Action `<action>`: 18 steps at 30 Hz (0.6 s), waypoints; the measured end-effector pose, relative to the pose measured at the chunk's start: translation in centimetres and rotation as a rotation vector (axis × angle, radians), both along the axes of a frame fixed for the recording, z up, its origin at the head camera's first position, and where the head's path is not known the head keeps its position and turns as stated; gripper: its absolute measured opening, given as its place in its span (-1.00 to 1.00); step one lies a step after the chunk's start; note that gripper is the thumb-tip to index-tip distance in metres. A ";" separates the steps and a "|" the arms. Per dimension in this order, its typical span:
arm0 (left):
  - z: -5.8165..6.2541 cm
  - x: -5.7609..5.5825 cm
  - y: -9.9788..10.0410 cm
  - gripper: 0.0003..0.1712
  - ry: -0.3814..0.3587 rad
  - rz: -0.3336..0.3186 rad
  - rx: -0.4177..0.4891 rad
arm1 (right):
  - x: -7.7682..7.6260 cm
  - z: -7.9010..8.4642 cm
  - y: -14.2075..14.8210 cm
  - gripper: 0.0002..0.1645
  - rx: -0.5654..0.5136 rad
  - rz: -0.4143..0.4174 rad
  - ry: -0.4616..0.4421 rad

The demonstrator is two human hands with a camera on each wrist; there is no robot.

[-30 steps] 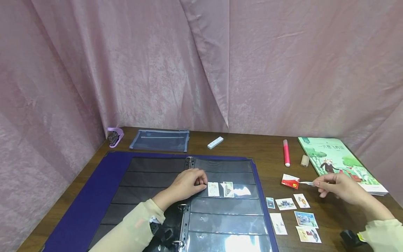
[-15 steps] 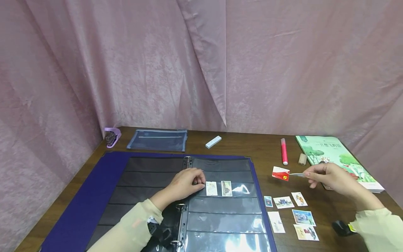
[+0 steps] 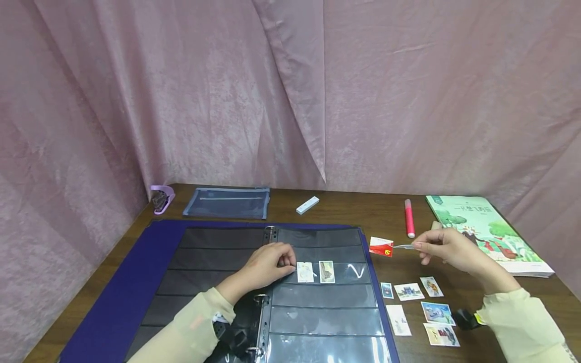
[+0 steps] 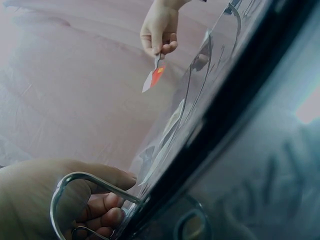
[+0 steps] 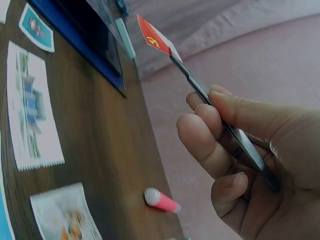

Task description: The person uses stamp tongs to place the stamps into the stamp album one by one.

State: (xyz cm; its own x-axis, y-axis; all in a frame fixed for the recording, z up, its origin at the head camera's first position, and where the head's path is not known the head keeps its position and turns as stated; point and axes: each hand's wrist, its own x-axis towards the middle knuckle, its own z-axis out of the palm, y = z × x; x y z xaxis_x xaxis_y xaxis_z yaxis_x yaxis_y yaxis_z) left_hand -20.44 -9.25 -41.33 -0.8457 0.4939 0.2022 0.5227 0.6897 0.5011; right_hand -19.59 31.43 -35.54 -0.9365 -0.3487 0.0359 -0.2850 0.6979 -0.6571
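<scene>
My right hand [image 3: 447, 249] holds a pair of tweezers [image 5: 200, 90] between thumb and fingers. Their tips grip a red and white stamp [image 3: 381, 247] with a yellow emblem, raised near the right edge of the blue stamp album [image 3: 122, 282]. At the inner side of the right-hand album page [image 3: 322, 297], my left hand [image 3: 268, 264] has thumb and curled fingers pinching its clear pocket strip. Beside those fingers, two stamps sit in that strip: a pale stamp [image 3: 305, 272] and a greenish stamp [image 3: 327, 271]. The left wrist view shows a metal binder ring [image 4: 57, 200] before the hand.
Several loose stamps [image 3: 437, 313] lie right of the album. Behind them are a pink marker [image 3: 409, 218], an eraser [image 3: 436, 225] and a green book [image 3: 490, 232]. Along the back stand a purple tape dispenser [image 3: 169, 194], a mesh pouch [image 3: 227, 202] and a white block [image 3: 307, 204].
My right hand has carried the tweezers and red stamp leftward and slightly up, from beside the book to near the album's right edge. The left hand stays at the same pocket.
</scene>
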 end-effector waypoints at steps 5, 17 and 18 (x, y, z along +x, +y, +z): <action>0.0 0.0 0.0 -0.85 0.006 -0.004 -0.004 | -0.7 -0.5 -1.3 -0.75 -0.061 0.068 0.017; 0.0 0.1 0.0 -0.85 -0.004 -0.002 -0.007 | -2.1 -1.3 -3.1 -0.68 -0.059 0.107 -0.065; -0.1 0.1 0.0 -0.85 -0.003 -0.001 -0.008 | -2.1 -1.4 -3.2 -0.68 -0.056 0.111 -0.069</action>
State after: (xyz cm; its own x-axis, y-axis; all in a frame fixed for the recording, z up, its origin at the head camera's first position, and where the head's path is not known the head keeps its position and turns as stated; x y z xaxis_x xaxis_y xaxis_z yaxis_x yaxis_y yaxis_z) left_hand -20.37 -9.26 -41.39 -0.8458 0.4962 0.1959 0.5219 0.6932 0.4971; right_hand -21.71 28.20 -36.93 -0.8934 -0.4493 -0.0050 -0.3111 0.6267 -0.7145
